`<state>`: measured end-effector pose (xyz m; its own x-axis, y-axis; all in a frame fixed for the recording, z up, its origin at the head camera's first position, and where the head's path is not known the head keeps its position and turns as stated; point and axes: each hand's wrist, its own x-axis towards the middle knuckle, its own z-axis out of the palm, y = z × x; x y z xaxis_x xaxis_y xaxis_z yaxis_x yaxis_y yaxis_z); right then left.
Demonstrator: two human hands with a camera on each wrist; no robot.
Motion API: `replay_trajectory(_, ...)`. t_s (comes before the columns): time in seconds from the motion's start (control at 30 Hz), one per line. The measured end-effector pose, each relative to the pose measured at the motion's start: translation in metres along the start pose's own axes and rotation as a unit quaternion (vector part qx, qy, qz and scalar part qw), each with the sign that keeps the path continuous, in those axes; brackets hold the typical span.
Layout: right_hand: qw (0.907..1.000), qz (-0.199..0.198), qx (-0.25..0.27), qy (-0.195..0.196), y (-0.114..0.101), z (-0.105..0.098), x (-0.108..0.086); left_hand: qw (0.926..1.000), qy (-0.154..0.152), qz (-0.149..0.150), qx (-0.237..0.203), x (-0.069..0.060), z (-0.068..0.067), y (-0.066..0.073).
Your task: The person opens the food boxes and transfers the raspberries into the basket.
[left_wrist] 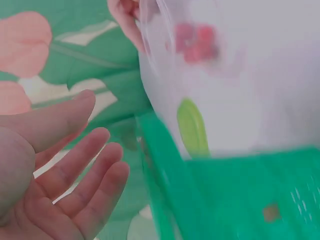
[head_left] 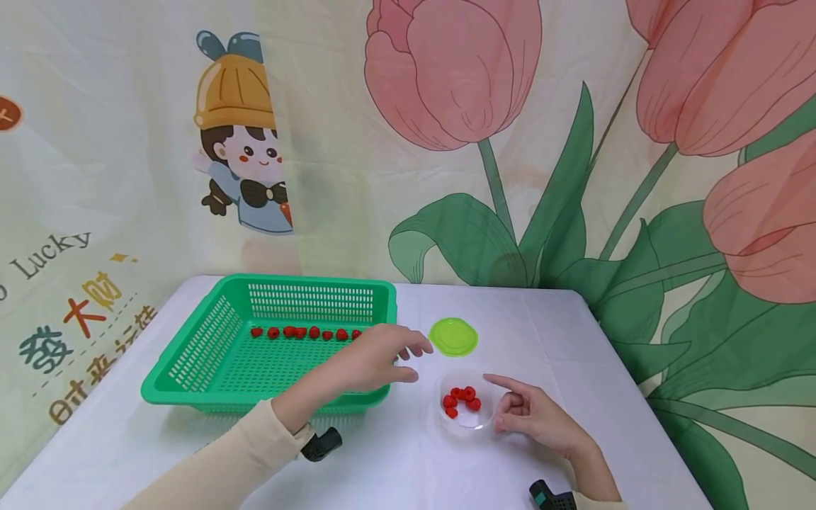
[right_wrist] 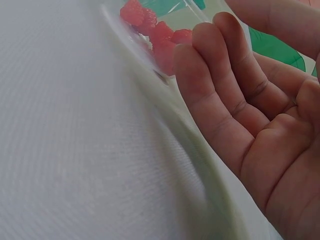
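My left hand [head_left: 380,358] hovers over the right end of the green plastic basket [head_left: 191,386], fingers loosely bent and holding nothing. Its palm and spread fingers also show in the left wrist view. A row of several raspberries [head_left: 314,332] lies on the basket floor; the left hand hides the row's right end. To the right stands a round clear plastic container [head_left: 468,427] with several raspberries [head_left: 474,404] inside. My right hand [head_left: 542,418] grips its right side, index finger along the rim and thumb low on the wall, the other fingers curled.
A light green round lid [head_left: 454,337] lies on the white tablecloth [head_left: 535,340] behind the container. The basket's high walls border the left hand. A curtain printed with tulips [head_left: 455,71] hangs behind the table.
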<state>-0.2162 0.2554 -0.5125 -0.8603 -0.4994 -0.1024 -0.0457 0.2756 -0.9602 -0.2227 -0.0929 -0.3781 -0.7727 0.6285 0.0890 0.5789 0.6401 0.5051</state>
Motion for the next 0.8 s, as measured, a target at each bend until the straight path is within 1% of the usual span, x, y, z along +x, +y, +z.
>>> replay_trajectory(0.03,1.0000,0.001,0.000,0.000,0.000,0.000,0.000,1.0000,-0.006,0.004,-0.004,0.003,0.004,0.003)
replay_trajectory(0.17,1.0000,0.008,-0.003,0.002,0.000,0.000,0.000,0.9992,-0.027,0.001,-0.029,0.015,0.020,0.013)
replay_trajectory(0.27,1.0000,0.008,-0.006,0.002,-0.001,0.000,0.000,0.9985,-0.039,0.000,-0.038,0.022,0.032,0.015)
replay_trajectory(0.5,1.0000,-0.001,-0.002,-0.003,0.000,-0.002,0.000,0.9972,-0.051,0.020,-0.050,0.036,0.057,0.014)
replay_trajectory(0.63,1.0000,-0.001,0.003,-0.006,-0.001,-0.002,-0.001,0.9975,-0.056,0.013,-0.041,0.045,0.068,0.015)
replay_trajectory(0.8,1.0000,0.001,0.000,-0.004,-0.001,-0.003,-0.001,0.9979,-0.062,0.008,-0.017,0.052,0.076,0.019)
